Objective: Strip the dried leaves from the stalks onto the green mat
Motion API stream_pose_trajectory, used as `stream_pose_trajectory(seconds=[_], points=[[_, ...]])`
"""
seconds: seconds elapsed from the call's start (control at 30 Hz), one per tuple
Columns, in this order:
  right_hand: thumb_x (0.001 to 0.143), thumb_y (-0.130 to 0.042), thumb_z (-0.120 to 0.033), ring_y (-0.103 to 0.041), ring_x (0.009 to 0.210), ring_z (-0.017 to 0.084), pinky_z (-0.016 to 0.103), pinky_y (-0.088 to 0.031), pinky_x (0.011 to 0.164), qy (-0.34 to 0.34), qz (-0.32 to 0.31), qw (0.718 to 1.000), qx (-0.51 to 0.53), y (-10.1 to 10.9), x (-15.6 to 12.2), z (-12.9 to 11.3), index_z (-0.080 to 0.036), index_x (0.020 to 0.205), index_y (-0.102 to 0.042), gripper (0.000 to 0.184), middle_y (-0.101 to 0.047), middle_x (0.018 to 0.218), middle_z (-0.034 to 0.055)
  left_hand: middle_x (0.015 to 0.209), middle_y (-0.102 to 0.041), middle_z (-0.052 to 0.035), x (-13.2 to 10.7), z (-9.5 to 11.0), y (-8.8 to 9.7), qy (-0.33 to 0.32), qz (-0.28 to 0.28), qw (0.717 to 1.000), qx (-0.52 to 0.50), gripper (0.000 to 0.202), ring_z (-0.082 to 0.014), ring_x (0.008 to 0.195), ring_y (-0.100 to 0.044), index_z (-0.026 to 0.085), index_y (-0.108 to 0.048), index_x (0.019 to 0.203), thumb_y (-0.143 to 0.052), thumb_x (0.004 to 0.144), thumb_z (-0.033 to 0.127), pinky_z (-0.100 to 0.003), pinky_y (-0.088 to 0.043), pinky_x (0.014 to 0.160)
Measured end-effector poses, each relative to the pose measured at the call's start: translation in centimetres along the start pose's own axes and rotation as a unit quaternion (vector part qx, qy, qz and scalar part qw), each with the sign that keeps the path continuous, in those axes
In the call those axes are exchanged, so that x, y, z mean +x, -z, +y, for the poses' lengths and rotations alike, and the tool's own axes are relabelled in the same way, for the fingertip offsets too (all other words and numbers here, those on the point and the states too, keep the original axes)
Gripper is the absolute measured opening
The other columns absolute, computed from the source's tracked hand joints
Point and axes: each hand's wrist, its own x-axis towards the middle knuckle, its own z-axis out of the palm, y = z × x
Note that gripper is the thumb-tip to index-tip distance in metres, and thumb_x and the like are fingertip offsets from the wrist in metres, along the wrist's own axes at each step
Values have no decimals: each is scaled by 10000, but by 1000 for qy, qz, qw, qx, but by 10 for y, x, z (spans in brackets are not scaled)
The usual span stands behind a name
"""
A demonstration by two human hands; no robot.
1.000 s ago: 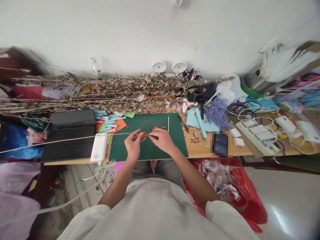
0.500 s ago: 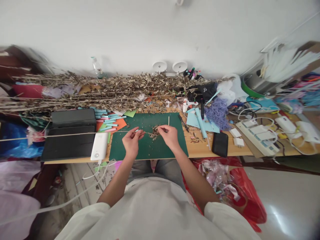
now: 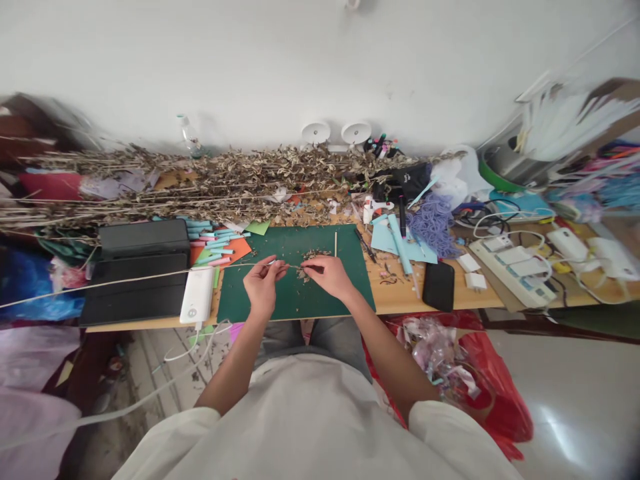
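A long, thin dried stem (image 3: 150, 275) runs from the far left over the table to my hands. My left hand (image 3: 262, 283) pinches it near its right end, above the green cutting mat (image 3: 250, 297). Closed around the leafy tip of the same stem is my right hand (image 3: 330, 275), its thumb and fingertips pressed together. Crumbled dry leaf bits (image 3: 307, 255) lie on the mat beside and under the right fingertips. A short pale stick (image 3: 336, 244) rests on the mat beyond the right hand.
Bundles of dried stems (image 3: 240, 170) stretch along the back. A black tablet case (image 3: 143, 290) and white power bank (image 3: 197, 295) lie left; a glue gun (image 3: 373, 209), purple cord (image 3: 433, 223), phone (image 3: 439, 287) and power strip (image 3: 513, 270) lie right. A red bag (image 3: 493, 387) sits below.
My right hand has moved left and slightly down along the stem, closer to my left hand. The stem's far left part has dipped lower.
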Motion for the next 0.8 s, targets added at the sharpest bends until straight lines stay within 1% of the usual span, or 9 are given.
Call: stream_pose_trajectory(seconds=[0.1, 0.23, 0.37, 0.43, 0.5, 0.57, 0.63, 0.73, 0.8], points=[[802, -626, -246, -653, 700, 150, 258, -504, 666, -32, 18, 998, 41, -1, 2, 11, -213, 868, -753, 147, -732, 846, 34, 791, -724, -90, 2, 1, 2, -7, 0, 1000, 3, 386, -202, 723, -721, 104, -664, 963, -760, 686, 356, -322, -595, 705], [787, -632, -269, -665, 694, 168, 272, -519, 647, -88, 78, 989, 93, 0, 4, 28, -199, 872, -752, 163, -738, 822, 40, 788, -724, -86, 6, 3, 8, -19, 7, 1000, -3, 369, -194, 715, -720, 104, -661, 965, -757, 695, 337, -302, -591, 689], [841, -571, -275, -662, 942, 186, 299, -533, 799, -51, 109, 991, 56, 6, 3, 26, -234, 1007, -732, 235, -707, 1062, 56, 788, -723, -85, 7, 4, 8, -17, 11, 1000, -1, 379, -196, 717, -719, 101, -659, 972, -756, 695, 341, -304, -588, 692], [853, -565, -288, -628, 1048, 189, 301, -525, 848, -31, 104, 994, 34, 5, 2, 18, -255, 1072, -708, 264, -673, 1152, 54, 795, -723, -89, 6, 4, 6, -13, 12, 1000, 1, 388, -198, 717, -719, 100, -659, 972, -758, 691, 349, -312, -588, 696], [835, -604, -325, -630, 1043, 189, 300, -529, 844, -31, 81, 995, 50, -2, 0, 10, -258, 1111, -686, 295, -665, 1169, 55, 800, -725, -90, 4, 3, 3, -9, 11, 1000, -2, 394, -197, 717, -719, 101, -660, 973, -761, 687, 352, -314, -588, 701], [808, -644, -346, -664, 939, 179, 289, -541, 793, -49, 55, 993, 97, -14, -2, 5, -236, 1113, -673, 325, -693, 1094, 57, 806, -726, -92, 2, 3, 1, -7, 6, 1000, -7, 398, -196, 718, -720, 103, -660, 977, -763, 685, 353, -313, -589, 706], [827, -620, -328, -679, 790, 160, 270, -541, 716, -72, 32, 990, 121, -26, -3, 4, -211, 1059, -677, 266, -721, 918, 39, 812, -727, -95, 1, 2, 0, -6, 2, 1000, -8, 402, -197, 724, -720, 104, -660, 979, -762, 686, 359, -318, -590, 715], [906, -488, -259, -633, 627, 135, 241, -498, 624, -73, 7, 995, 69, -34, -5, 6, -203, 945, -678, 201, -671, 698, -2, 816, -727, -100, 1, 2, 0, -4, -1, 1000, 0, 413, -202, 732, -721, 103, -661, 980, -760, 685, 374, -332, -592, 726], [927, -444, -218, -619, 651, 138, 244, -480, 646, -43, -4, 999, 2, -33, -7, 8, -207, 928, -664, 221, -659, 714, 1, 814, -727, -103, 1, 2, 1, -2, -3, 1000, 7, 420, -204, 730, -721, 101, -664, 982, -761, 682, 379, -336, -593, 723]])
